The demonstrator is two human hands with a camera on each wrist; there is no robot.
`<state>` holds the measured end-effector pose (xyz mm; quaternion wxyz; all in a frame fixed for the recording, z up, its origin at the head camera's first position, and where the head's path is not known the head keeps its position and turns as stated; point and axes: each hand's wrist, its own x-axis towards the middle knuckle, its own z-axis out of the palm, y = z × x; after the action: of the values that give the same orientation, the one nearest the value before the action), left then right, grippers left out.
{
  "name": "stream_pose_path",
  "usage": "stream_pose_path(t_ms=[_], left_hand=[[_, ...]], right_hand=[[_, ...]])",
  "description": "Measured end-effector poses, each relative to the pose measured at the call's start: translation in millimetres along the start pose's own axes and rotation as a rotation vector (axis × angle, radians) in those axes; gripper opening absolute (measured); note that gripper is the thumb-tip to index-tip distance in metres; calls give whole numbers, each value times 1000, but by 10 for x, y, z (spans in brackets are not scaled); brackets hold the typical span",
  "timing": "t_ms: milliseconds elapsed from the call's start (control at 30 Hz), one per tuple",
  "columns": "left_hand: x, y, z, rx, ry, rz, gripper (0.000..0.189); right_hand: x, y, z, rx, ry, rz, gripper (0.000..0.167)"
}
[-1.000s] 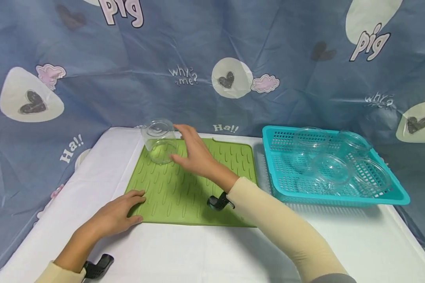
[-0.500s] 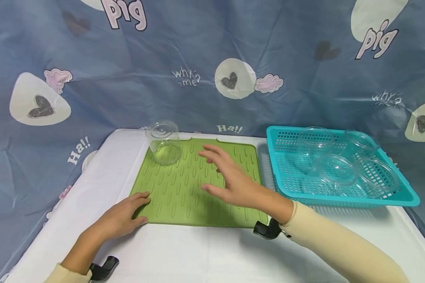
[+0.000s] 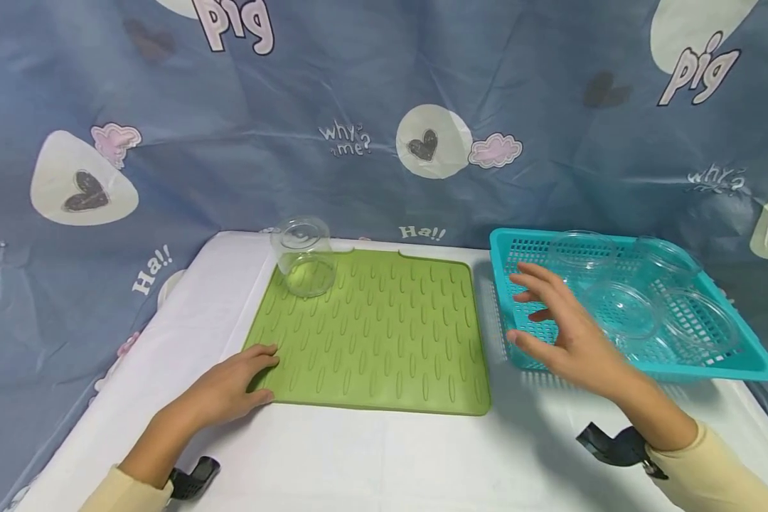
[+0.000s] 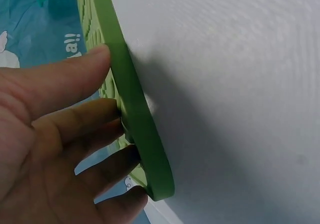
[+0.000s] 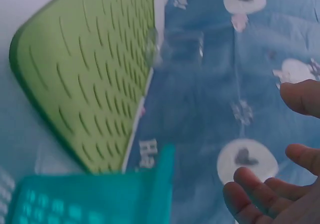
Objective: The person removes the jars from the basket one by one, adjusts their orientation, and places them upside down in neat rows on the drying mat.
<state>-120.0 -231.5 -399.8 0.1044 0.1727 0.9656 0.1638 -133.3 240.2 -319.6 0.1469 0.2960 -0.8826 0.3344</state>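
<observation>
A clear cup (image 3: pixel 304 257) stands upside down on the far left corner of a green ridged drying mat (image 3: pixel 384 334). My left hand (image 3: pixel 230 384) rests on the mat's near left corner; in the left wrist view its thumb and fingertips touch the mat's edge. In the head view my right hand (image 3: pixel 576 334) hovers over the near left side of a turquoise basket (image 3: pixel 621 368), fingers spread and nothing held. Several clear cups (image 3: pixel 624 309) stand in the basket, one partly hidden behind the right hand.
A white cloth (image 3: pixel 371 455) covers the table. Behind it hangs a blue printed curtain (image 3: pixel 358 185), close to the far edge of the mat and basket. The basket stands to the right of the mat, with a narrow gap between them.
My right hand has let go of the clear cup, leaving it on the mat, and has moved right to the basket. The left hand keeps its place at the mat's corner.
</observation>
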Motion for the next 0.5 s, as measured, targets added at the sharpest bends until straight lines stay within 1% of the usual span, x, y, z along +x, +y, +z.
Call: stream_pose_path(t_ms=[133, 233, 333, 500], left_hand=[[10, -17, 7, 15, 1, 10, 55], [27, -20, 11, 14, -3, 17, 55], [25, -13, 13, 14, -5, 17, 54], [16, -11, 5, 19, 0, 9, 56]], right_hand=[[-87, 78, -236, -33, 35, 20, 82], [-154, 168, -435, -81, 73, 58, 83], [-223, 285, -615, -111, 94, 118, 81], [-341, 522, -850, -161, 118, 247, 77]])
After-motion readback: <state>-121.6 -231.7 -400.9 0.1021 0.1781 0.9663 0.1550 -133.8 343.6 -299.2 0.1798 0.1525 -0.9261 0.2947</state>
